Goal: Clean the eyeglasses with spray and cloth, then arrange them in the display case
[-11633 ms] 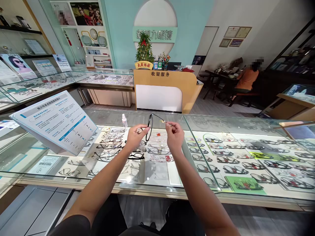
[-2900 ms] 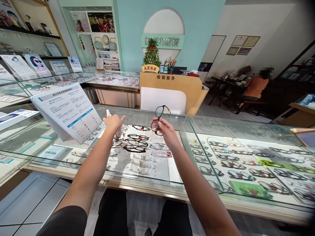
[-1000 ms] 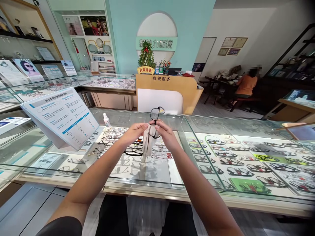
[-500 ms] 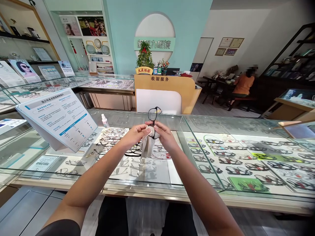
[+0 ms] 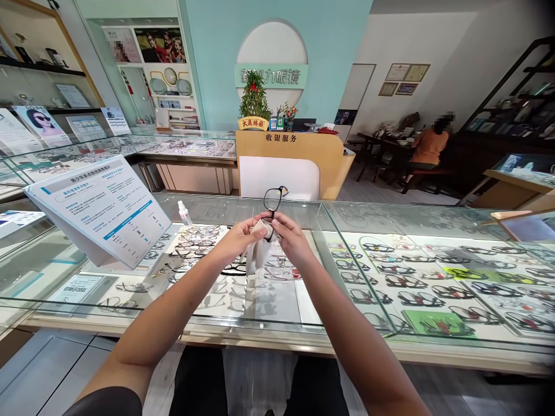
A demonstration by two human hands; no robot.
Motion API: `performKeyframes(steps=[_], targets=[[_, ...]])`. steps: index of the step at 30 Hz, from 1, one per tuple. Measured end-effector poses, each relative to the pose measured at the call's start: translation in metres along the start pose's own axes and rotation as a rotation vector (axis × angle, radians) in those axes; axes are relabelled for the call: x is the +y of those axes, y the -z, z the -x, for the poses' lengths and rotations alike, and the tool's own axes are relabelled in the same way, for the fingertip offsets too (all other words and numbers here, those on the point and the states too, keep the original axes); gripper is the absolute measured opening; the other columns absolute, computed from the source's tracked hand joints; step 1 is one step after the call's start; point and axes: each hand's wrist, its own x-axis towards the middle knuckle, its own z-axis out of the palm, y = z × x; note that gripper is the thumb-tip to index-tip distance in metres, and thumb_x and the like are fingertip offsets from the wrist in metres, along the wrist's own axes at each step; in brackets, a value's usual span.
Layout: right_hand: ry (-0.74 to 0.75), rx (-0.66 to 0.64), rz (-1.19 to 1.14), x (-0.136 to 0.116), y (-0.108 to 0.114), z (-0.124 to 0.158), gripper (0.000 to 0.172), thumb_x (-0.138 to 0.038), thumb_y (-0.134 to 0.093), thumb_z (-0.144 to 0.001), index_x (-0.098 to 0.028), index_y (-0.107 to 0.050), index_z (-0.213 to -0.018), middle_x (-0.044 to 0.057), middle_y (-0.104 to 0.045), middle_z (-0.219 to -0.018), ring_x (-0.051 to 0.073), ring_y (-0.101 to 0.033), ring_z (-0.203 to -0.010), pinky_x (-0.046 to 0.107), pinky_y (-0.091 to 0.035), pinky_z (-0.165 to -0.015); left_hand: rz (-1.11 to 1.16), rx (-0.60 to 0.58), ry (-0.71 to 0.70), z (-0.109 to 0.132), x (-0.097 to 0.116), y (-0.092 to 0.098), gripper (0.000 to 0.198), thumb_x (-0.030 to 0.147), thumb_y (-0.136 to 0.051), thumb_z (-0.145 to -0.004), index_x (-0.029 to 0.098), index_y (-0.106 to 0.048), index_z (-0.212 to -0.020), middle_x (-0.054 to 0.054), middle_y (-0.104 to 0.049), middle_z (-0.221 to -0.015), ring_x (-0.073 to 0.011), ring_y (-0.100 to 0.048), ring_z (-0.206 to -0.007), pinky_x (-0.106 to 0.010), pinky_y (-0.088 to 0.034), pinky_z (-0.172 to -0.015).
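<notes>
Head view, glasses: the glasses (image 5: 274, 199) have a thick black frame with clear lenses. They are held on end, so one lens stands up free above the fingers, with a small yellowish spot at its top corner. The other lens is buried in cloth and fingers and hard to make out.
Head view, where they are: they are held in the air over the middle of the glass tabletop (image 5: 243, 334), nearer its far edge than its near one, and do not touch it.
Head view, right hand: the right hand (image 5: 289, 240) is closed on the lower part of the frame, fingers curled round it from the right.
Head view, left hand: the left hand (image 5: 240, 236) is pinched shut on a pale cloth (image 5: 255, 251) and presses it against the hidden lens. The loose end of the cloth hangs below both hands.
Head view, on the tabletop: a small white spray bottle (image 5: 184, 213) stands upright towards the far-left edge. A slanted printed sign (image 5: 102, 208) sits at the left end.
Head view, under the glass: rows of display frames (image 5: 416, 286) run out to the right end.
Head view, beyond: a wooden cashier desk (image 5: 295, 162) faces the far edge. A seated person in orange (image 5: 429, 147) is well off to the right.
</notes>
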Motion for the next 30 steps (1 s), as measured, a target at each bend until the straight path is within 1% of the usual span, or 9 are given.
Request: performKeyframes(steps=[2, 4, 6, 8, 10, 12, 19, 24, 30], targets=[[-0.005, -0.006, -0.008, 0.0, -0.001, 0.0, 0.042, -0.062, -0.082, -0.094, -0.03, -0.084, -0.121, 0.006, -0.083, -0.13, 0.028, -0.073, -0.126, 0.039, -0.058, -0.105, 0.035, -0.01, -0.002, 0.001, 0.002, -0.002, 0.088, 0.062, -0.105, -0.067, 0.018, -0.072, -0.136, 0.003, -0.069, -0.084, -0.0105, -0.06, -0.068, -0.022, -0.044, -0.067], [-0.006, -0.014, -0.03, 0.0, -0.001, 0.001, 0.041, -0.061, -0.082, -0.094, -0.03, -0.084, -0.121, 0.006, -0.083, -0.13, 0.027, -0.074, -0.124, 0.037, -0.058, -0.104, 0.045, -0.006, -0.011, 0.001, 0.001, -0.002, 0.089, 0.059, -0.105, -0.068, 0.02, -0.07, -0.14, 0.003, -0.069, -0.087, -0.0109, -0.062, -0.071, -0.022, -0.046, -0.069], [-0.007, -0.017, -0.043, -0.001, -0.001, 0.001, 0.04, -0.06, -0.083, -0.095, -0.029, -0.084, -0.121, 0.006, -0.084, -0.129, 0.026, -0.074, -0.123, 0.037, -0.058, -0.103, 0.017, -0.001, -0.005, 0.001, -0.002, 0.0, 0.078, 0.064, -0.102, -0.071, 0.018, -0.074, -0.127, 0.002, -0.069, -0.084, -0.0109, -0.06, -0.067, -0.022, -0.044, -0.065], [-0.011, -0.013, -0.044, -0.001, -0.001, 0.001, 0.041, -0.06, -0.083, -0.094, -0.03, -0.084, -0.121, 0.006, -0.084, -0.128, 0.026, -0.074, -0.122, 0.037, -0.058, -0.102, -0.033, 0.01, 0.003, 0.0, -0.006, 0.003, 0.07, 0.076, -0.095, -0.074, 0.016, -0.074, -0.103, 0.002, -0.064, -0.074, -0.0099, -0.053, -0.058, -0.023, -0.037, -0.057], [-0.015, -0.005, -0.055, -0.001, -0.001, 0.001, 0.041, -0.06, -0.085, -0.093, -0.03, -0.085, -0.12, 0.006, -0.084, -0.127, 0.026, -0.074, -0.121, 0.038, -0.058, -0.104, -0.077, 0.02, -0.001, 0.0, -0.009, 0.005, 0.072, 0.085, -0.087, -0.076, 0.016, -0.068, -0.085, 0.003, -0.056, -0.064, -0.009, -0.044, -0.051, -0.024, -0.03, -0.053], [-0.017, 0.005, -0.075, -0.002, -0.001, 0.0, 0.041, -0.061, -0.087, -0.091, -0.029, -0.085, -0.117, 0.006, -0.085, -0.125, 0.026, -0.074, -0.123, 0.04, -0.057, -0.109, -0.103, 0.012, -0.005, 0.0, -0.009, 0.005, 0.073, 0.087, -0.084, -0.077, 0.017, -0.064, -0.079, 0.003, -0.053, -0.062, -0.0088, -0.041, -0.051, -0.024, -0.028, -0.052], [-0.003, 0.0, -0.077, -0.002, -0.002, 0.0, 0.04, -0.059, -0.088, -0.09, -0.03, -0.085, -0.117, 0.005, -0.085, -0.122, 0.025, -0.074, -0.122, 0.038, -0.057, -0.106, -0.096, -0.017, -0.02, 0.0, -0.006, 0.004, 0.072, 0.079, -0.095, -0.069, 0.014, -0.068, -0.084, 0.003, -0.056, -0.068, -0.0086, -0.046, -0.056, -0.023, -0.029, -0.056], [0.013, -0.015, -0.066, -0.004, -0.003, 0.001, 0.04, -0.06, -0.088, -0.091, -0.029, -0.085, -0.117, 0.006, -0.085, -0.124, 0.026, -0.075, -0.121, 0.04, -0.056, -0.109, -0.002, -0.014, -0.065, 0.0, -0.006, -0.002, 0.068, 0.064, -0.105, -0.064, 0.014, -0.073, -0.097, 0.001, -0.065, -0.081, -0.0109, -0.056, -0.068, -0.024, -0.041, -0.067], [0.005, -0.019, -0.101, -0.004, -0.004, 0.001, 0.038, -0.057, -0.09, -0.089, -0.03, -0.086, -0.115, 0.005, -0.085, -0.124, 0.025, -0.075, -0.117, 0.037, -0.057, -0.101, -0.086, -0.029, -0.084, 0.004, -0.005, -0.006, 0.068, 0.075, -0.096, -0.072, 0.014, -0.073, -0.093, 0.003, -0.06, -0.075, -0.0096, -0.049, -0.065, -0.023, -0.035, -0.063]])
